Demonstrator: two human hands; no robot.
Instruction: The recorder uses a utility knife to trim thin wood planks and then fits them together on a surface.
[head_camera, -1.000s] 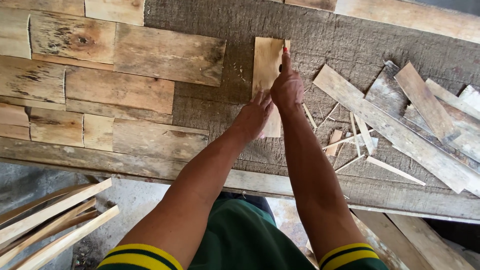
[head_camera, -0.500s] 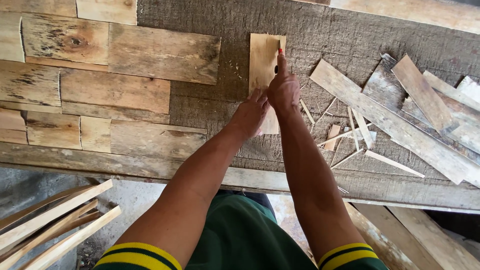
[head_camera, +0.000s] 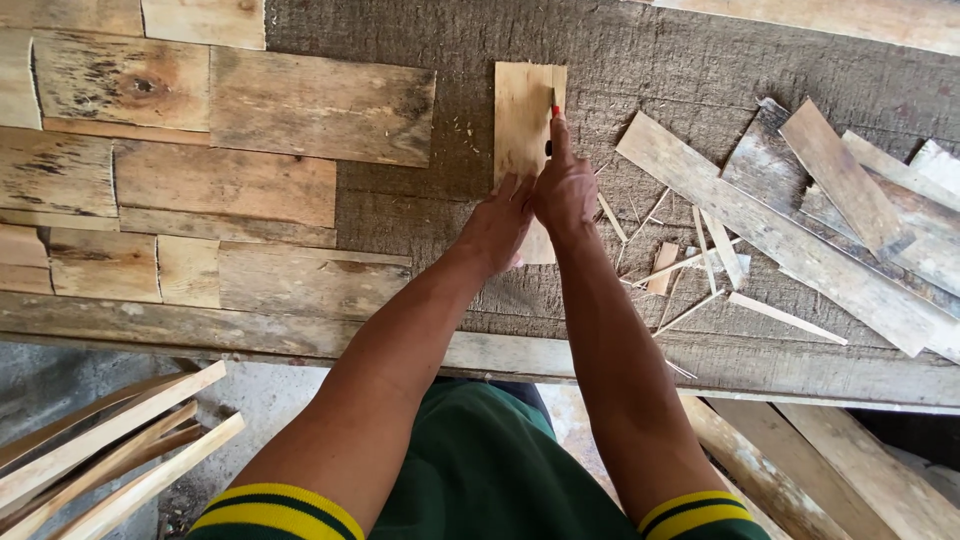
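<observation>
A rough grey wooden table (head_camera: 700, 60) fills the view in flat daylight. Below its front edge lies a bare concrete floor (head_camera: 260, 400). Pale wooden slats (head_camera: 110, 450) lean there, left of the table's near edge.

I see a pale wooden board (head_camera: 522, 120) lying flat on the rough grey workbench, its long side running away from me; its near end is hidden under my hands; a small red-tipped tool (head_camera: 555, 108) rests along its right edge.
</observation>
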